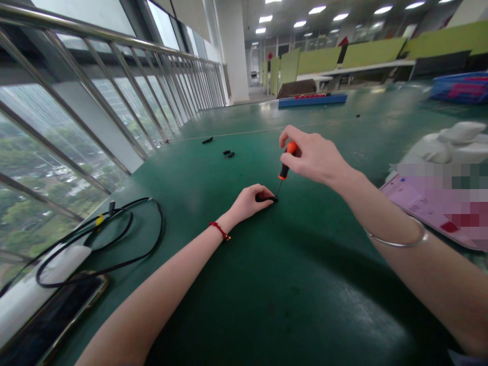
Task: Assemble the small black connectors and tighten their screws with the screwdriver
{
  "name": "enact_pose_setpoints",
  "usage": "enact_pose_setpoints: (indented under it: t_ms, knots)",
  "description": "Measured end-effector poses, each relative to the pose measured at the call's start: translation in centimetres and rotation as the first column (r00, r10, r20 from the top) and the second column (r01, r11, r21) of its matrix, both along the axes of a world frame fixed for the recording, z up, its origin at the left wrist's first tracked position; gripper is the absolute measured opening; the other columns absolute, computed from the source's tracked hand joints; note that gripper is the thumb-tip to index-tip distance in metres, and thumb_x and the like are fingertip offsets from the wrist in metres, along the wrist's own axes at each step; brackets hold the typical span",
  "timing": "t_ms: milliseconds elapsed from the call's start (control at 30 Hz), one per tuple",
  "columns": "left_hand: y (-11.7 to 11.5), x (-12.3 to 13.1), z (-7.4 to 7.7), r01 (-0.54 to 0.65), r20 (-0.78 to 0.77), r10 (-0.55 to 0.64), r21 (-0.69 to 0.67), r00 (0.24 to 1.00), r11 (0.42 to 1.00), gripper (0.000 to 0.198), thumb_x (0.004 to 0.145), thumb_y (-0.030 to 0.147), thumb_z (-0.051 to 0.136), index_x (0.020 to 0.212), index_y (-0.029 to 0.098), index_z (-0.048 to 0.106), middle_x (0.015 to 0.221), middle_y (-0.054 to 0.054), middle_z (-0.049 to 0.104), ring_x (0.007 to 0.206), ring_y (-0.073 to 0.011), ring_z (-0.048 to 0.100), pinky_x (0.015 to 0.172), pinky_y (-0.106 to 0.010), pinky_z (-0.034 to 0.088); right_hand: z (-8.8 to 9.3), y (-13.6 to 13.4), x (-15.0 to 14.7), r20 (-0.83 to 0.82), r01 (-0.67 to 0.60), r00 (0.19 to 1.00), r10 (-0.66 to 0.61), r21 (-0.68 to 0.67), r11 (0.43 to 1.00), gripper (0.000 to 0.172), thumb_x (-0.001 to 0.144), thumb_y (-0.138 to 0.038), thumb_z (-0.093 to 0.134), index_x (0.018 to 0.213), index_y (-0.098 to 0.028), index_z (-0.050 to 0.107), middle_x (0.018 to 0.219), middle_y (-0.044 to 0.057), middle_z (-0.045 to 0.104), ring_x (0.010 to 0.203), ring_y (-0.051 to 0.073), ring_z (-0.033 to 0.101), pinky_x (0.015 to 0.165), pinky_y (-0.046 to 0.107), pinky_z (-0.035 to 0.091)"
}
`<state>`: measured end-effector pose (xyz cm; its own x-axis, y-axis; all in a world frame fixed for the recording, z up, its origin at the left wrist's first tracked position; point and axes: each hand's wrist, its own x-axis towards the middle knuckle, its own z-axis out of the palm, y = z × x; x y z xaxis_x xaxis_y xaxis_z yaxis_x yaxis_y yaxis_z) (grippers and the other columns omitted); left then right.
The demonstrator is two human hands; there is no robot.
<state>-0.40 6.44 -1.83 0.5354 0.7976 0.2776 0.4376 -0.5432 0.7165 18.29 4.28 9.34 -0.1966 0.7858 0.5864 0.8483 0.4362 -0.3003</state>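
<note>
My left hand (249, 202) pinches a black part (266, 199) on the surface (267, 284), near its middle. My right hand (314, 158) has its grip closed round a screwdriver (284, 168), tip touching the part.

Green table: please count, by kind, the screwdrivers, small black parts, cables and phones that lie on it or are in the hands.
Screwdriver: 1, in the right hand
Small black parts: 4 clear, one under the left hand, three loose
Black cable: 1
Phone: 1
Total: 7

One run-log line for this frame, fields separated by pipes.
left hand: pins small black part on green table | right hand: holds orange-black screwdriver, tip at part | loose black pieces beyond
</note>
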Motion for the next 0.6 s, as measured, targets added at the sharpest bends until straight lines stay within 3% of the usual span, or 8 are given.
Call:
enact_pose_setpoints:
  t_ms: [133,200,267,433,600]
  knots:
    - [0.00,-0.03,-0.03,0.007,0.005,-0.007,-0.011,1.000,1.000,0.014,0.079,0.023,0.064,0.091,0.015,0.068,0.085,-0.003,0.065,0.077,-0.0128,0.059,0.074,-0.027,0.049,0.02,-0.06,0.02,0.034,0.012,0.999,-0.012,0.004,1.000,0.023,0.080,-0.042,0.052,0.071,-0.023,0.059,0.058,0.001,0.054,0.057,0.016,0.046,0.056,0.029,0.028]
    - [-0.01,-0.05,-0.01,0.009,0.001,-0.009,-0.012,1.000,1.000,0.014,0.079,0.022,0.064,0.091,0.015,0.068,0.086,-0.003,0.065,0.077,-0.0128,0.059,0.074,-0.027,0.049,-0.04,-0.03,0.04,0.021,0.000,1.000,0.000,0.013,1.000,0.015,0.077,-0.037,0.056,0.079,-0.024,0.061,0.060,0.000,0.055,0.057,0.015,0.046,0.056,0.029,0.029]
    - [-0.03,-0.06,0.01,0.009,0.000,-0.009,-0.009,1.000,1.000,0.014,0.079,0.022,0.065,0.091,0.015,0.068,0.086,-0.004,0.065,0.077,-0.0130,0.059,0.073,-0.027,0.049,-0.06,-0.02,0.04,0.019,-0.018,1.000,0.018,0.007,1.000,0.021,0.073,-0.034,0.060,0.091,-0.024,0.061,0.062,-0.001,0.056,0.056,0.015,0.045,0.056,0.029,0.029]
    - [-0.07,-0.02,0.03,0.007,-0.001,-0.007,0.006,1.000,1.000,0.015,0.079,0.022,0.065,0.091,0.014,0.069,0.085,-0.004,0.065,0.077,-0.0133,0.058,0.072,-0.027,0.049,0.20,-0.25,0.03,0.069,0.014,0.998,-0.012,-0.023,1.000,0.023,0.081,-0.042,0.050,0.077,-0.022,0.061,0.063,0.001,0.058,0.057,0.015,0.046,0.055,0.028,0.028]
    - [-0.09,0.06,0.06,-0.002,-0.002,0.002,0.010,1.000,1.000,0.015,0.078,0.021,0.066,0.090,0.013,0.069,0.083,-0.004,0.064,0.074,-0.0129,0.058,0.070,-0.026,0.048,0.50,-0.60,0.07,0.106,-0.008,0.994,0.012,-0.041,0.999,0.025,0.076,-0.038,0.053,0.094,-0.022,0.060,0.069,0.001,0.060,0.060,0.015,0.048,0.055,0.027,0.030]
